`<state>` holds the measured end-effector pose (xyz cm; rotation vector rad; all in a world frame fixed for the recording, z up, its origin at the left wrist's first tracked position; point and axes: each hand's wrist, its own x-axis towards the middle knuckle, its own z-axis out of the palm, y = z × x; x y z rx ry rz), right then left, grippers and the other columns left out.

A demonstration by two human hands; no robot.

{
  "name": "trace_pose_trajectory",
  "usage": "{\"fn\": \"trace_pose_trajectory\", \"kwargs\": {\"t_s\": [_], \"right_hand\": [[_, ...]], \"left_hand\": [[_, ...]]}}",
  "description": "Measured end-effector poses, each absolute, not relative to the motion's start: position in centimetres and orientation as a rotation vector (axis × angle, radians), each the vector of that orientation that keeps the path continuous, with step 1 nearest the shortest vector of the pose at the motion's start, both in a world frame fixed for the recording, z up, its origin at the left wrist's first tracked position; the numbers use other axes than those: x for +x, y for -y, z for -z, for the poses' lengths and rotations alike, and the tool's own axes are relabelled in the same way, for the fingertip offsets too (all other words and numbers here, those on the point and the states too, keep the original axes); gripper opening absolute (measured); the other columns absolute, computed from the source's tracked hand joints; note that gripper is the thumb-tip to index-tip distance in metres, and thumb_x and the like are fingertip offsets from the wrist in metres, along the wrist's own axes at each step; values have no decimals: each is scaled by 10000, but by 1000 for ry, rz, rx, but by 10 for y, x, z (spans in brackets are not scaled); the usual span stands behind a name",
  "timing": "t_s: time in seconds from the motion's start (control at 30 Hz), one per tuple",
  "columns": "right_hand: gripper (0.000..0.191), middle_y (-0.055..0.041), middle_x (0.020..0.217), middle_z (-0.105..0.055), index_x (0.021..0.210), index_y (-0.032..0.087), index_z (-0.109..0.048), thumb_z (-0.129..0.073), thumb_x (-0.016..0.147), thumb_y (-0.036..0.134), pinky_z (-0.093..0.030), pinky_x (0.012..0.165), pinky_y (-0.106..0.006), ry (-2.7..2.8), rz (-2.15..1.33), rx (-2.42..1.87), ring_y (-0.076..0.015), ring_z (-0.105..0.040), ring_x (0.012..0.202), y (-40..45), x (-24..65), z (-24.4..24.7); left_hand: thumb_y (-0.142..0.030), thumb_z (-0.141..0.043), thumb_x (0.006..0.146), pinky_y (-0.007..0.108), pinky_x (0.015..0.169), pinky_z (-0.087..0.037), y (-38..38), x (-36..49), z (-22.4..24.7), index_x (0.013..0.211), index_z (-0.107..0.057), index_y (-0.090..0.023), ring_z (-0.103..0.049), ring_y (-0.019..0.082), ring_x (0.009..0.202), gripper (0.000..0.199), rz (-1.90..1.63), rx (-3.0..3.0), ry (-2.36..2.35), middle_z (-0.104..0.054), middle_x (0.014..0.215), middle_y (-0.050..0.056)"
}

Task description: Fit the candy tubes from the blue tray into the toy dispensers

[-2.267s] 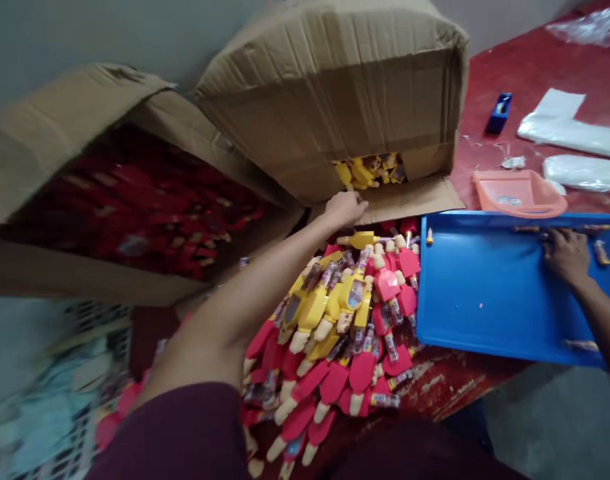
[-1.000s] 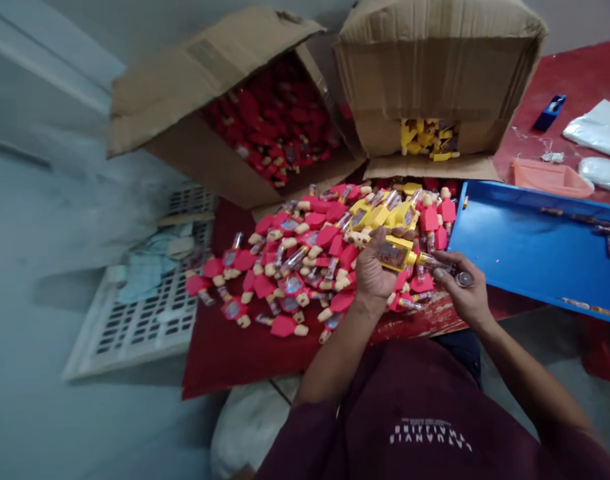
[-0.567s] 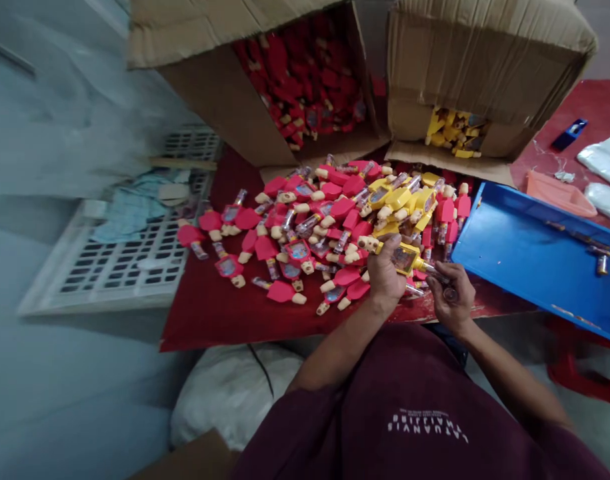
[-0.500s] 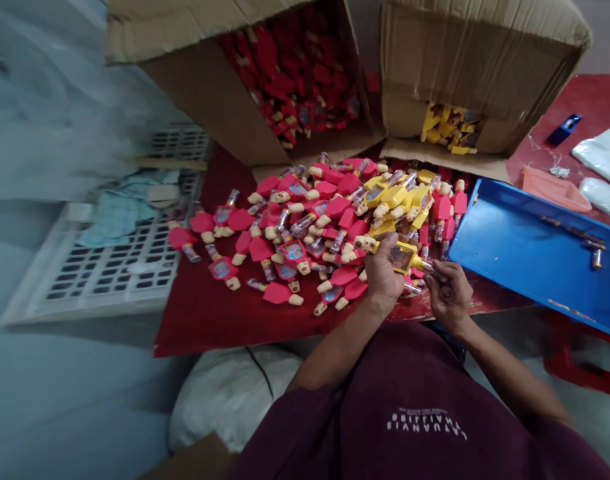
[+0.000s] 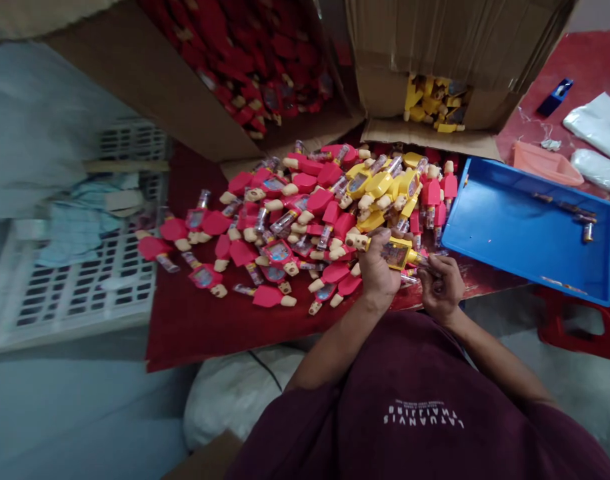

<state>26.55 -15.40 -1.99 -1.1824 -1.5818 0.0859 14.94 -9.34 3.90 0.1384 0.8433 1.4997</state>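
My left hand [image 5: 378, 270] is closed around a yellow plastic toy [image 5: 397, 254] with a small window in its body and a beige animal-head end. At the toy's other end, my right hand [image 5: 443, 283] pinches a clear tube [image 5: 423, 261] that meets the yellow neck. Whether the tube is fully seated I cannot tell. Just beyond my hands lies a pile of red toys [image 5: 268, 295] of the same shape, many with clear tubes of small sweets attached. Several yellow toys [image 5: 379, 183] rest on top of the pile's right side.
A blue tray [image 5: 525, 227] with a few filled tubes stands at right. Behind the pile are a carton [image 5: 159, 87] of red toys and another carton [image 5: 449, 40] of yellow ones. A white slatted crate [image 5: 85, 293] is at left, a red stool [image 5: 579, 327] below the tray.
The camera view has shifted, so the cartons sit higher and further left in the picture. Both hands keep hold of the same yellow toy and tube.
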Motion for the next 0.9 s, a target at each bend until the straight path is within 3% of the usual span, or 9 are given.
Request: {"fn": "trace_pose_trajectory", "kwargs": {"t_s": [0.27, 0.4, 0.6, 0.8, 0.9], "right_hand": [[209, -70, 932, -705, 1072, 216, -661, -682, 888, 314, -563, 731, -351, 1492, -529, -1349, -205, -681, 834, 156, 272, 5], [267, -54, 893, -717, 1063, 197, -675, -701, 876, 385, -533, 686, -315, 1364, -804, -1439, -177, -662, 763, 155, 277, -7], [359, 14, 655, -639, 1007, 163, -674, -757, 811, 452, -439, 493, -236, 1005, -1261, -1443, -101, -536, 499, 153, 274, -16], [405, 14, 636, -616, 793, 170, -584, -814, 698, 490, -336, 386, -196, 509, -1794, -1345, -71, -462, 424, 152, 277, -20], [405, -15, 667, -639, 811, 178, -592, -743, 759, 550, -405, 416, -231, 664, -1796, -1405, -105, -506, 454, 153, 282, -19]], "left_hand": [[-279, -741, 636, 313, 708, -558, 92, 148, -32, 726, -558, -187, -683, 165, 614, 224, -1451, 241, -865, -642, 651, -32], [-298, -743, 640, 318, 700, -559, 90, 150, -28, 725, -569, -184, -685, 170, 607, 225, -1428, 231, -896, -648, 642, -26], [-319, -784, 646, 308, 657, -555, 92, 156, -31, 727, -567, -189, -674, 169, 585, 265, -1533, 290, -957, -647, 624, -28], [-311, -813, 650, 317, 659, -558, 93, 148, -26, 751, -596, -190, -689, 188, 595, 268, -1413, 431, -867, -668, 636, -8], [-329, -822, 644, 326, 680, -565, 89, 148, -23, 767, -616, -184, -714, 208, 646, 280, -1366, 420, -875, -681, 656, 7]]}}
